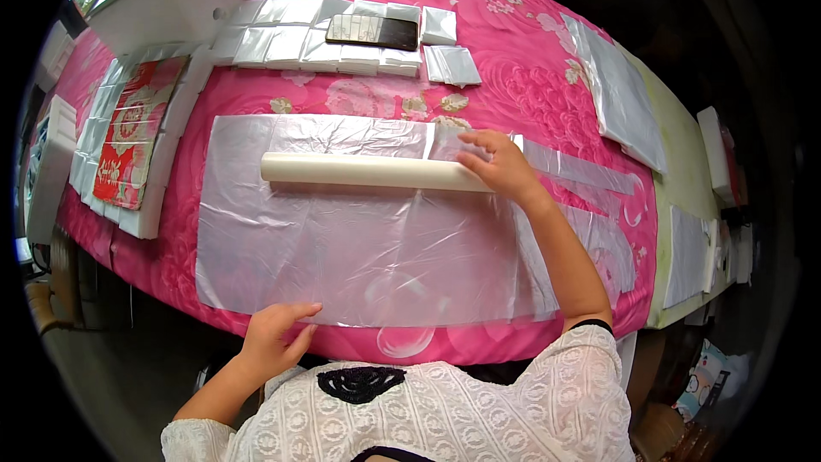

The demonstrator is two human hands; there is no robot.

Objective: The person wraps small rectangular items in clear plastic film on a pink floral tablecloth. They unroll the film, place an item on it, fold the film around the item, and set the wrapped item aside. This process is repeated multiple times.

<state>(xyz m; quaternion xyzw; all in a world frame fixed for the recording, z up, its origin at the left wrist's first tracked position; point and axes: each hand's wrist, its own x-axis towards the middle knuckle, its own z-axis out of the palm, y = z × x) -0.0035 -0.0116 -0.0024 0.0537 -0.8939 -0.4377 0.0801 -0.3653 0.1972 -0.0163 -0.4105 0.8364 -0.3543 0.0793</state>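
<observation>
Right hand (503,167) rests flat, fingers spread, on the right end of the cream roll (368,172), which lies across the clear plastic sheet (359,248) on the pink flowered cloth (530,60). Left hand (275,338), open, fingertips pressing the sheet's near edge, well apart from the roll
</observation>
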